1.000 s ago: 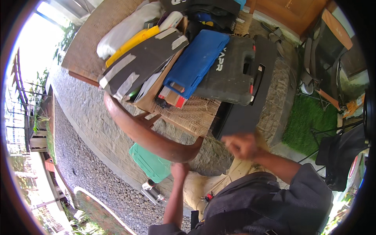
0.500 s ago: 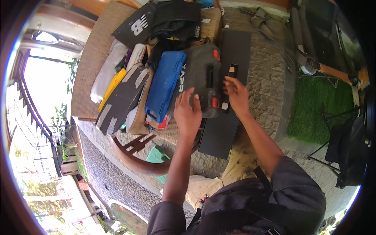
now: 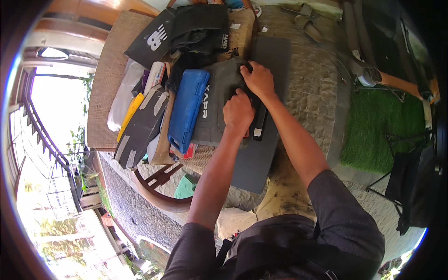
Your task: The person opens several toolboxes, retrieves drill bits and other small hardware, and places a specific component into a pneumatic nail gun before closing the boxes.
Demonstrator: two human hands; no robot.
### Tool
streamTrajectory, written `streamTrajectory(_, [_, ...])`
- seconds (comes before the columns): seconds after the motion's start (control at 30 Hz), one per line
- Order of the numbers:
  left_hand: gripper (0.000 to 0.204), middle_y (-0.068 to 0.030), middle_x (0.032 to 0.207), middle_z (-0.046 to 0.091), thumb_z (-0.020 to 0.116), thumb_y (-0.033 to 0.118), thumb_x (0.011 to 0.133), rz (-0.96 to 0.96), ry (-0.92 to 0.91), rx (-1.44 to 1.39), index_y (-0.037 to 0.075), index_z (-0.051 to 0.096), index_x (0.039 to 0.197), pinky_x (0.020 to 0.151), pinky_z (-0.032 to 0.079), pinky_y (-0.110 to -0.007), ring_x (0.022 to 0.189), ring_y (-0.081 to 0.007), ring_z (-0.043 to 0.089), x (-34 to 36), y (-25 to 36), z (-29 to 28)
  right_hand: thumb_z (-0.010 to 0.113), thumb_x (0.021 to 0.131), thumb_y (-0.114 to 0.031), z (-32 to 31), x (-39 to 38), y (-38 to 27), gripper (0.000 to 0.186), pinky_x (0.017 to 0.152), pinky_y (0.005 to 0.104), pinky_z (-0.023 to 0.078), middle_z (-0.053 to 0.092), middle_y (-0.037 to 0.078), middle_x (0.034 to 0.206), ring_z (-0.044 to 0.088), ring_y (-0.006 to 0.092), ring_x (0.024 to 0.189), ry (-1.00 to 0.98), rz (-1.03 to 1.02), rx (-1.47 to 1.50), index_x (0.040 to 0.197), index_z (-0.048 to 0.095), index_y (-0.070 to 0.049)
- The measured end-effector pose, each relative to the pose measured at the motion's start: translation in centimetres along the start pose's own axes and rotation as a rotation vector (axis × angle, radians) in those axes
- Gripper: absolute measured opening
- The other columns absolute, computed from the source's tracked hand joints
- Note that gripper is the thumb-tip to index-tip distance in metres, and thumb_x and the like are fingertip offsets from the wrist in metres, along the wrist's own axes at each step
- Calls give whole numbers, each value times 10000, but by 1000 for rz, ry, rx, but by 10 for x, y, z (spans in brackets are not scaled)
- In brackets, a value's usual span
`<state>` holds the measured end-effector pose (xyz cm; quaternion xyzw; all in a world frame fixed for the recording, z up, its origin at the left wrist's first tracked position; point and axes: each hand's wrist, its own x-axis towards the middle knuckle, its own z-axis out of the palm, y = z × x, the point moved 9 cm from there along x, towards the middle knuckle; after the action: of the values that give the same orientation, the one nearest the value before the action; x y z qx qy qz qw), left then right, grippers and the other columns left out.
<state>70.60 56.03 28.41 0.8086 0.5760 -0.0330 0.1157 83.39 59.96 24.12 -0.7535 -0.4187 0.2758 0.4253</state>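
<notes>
- Across the ground, stone paving [image 3: 312, 102], broad and grey.
- On the left, a woven bench [image 3: 105, 116], with a curved wooden armrest [image 3: 161, 198] at its near side.
- On the right, a green grass mat [image 3: 378, 130], flat beside the paving.
- Along the right of the bench, a long dark panel [image 3: 254, 172], stretching toward the near side.
- On the right part of the bench, a black hard case [image 3: 217, 119], lying flat, handle side to the right, directly under both hands.
- Farther left, a dark board [image 3: 144, 123] with silvery tape strips, set aslant.
- Between board and black hard case, a slim blue case [image 3: 189, 109].
- At the far part of the case's right edge, the right hand [image 3: 260, 80], fingers bent, fingertips against the case; cannot tell about any pinch.
- Just nearer, the left hand [image 3: 239, 112], half curled over the handle side, close to the right hand; cannot tell about any grip.
</notes>
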Motion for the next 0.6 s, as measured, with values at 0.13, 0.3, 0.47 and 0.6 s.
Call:
streamTrajectory(0.13, [342, -266, 907, 729, 668, 250, 960, -17, -13, -19, -26, 532, 1109, 799, 581, -538, 884, -456, 728, -26, 4, 0, 614, 955, -438, -29, -22, -12, 528, 977, 502, 530, 720, 269, 1138, 682, 444, 1096, -73, 21, -94, 1297, 689, -43])
streamTrajectory(0.3, [370, -257, 862, 723, 689, 202, 913, 50, -112, -134, -40, 512, 1130, 734, 590, -530, 813, -443, 730, -76, 37, -5, 648, 946, -396, -83, -86, -1, 552, 942, 471, 546, 720, 270, 1145, 703, 402, 1089, 95, 82, -40, 1364, 625, -35])
streamTrajectory(0.47, [359, -202, 824, 722, 679, 89, 829, 194, -96, -170, -55, 548, 1131, 636, 606, -427, 729, -347, 750, -136, 78, -11, 586, 1041, -403, -107, -130, 45, 569, 1035, 404, 483, 663, 193, 1330, 644, 300, 1200, 67, 162, 365, 1491, 533, -60])
streamTrajectory(0.6, [594, -204, 904, 718, 774, 99, 761, 230, -178, -302, -86, 494, 1251, 646, 600, -440, 766, -368, 749, -168, 100, 1, 520, 1081, -405, -135, -162, 55, 614, 1090, 392, 436, 495, 176, 1520, 529, 268, 1339, 121, 158, 420, 1590, 391, -88])
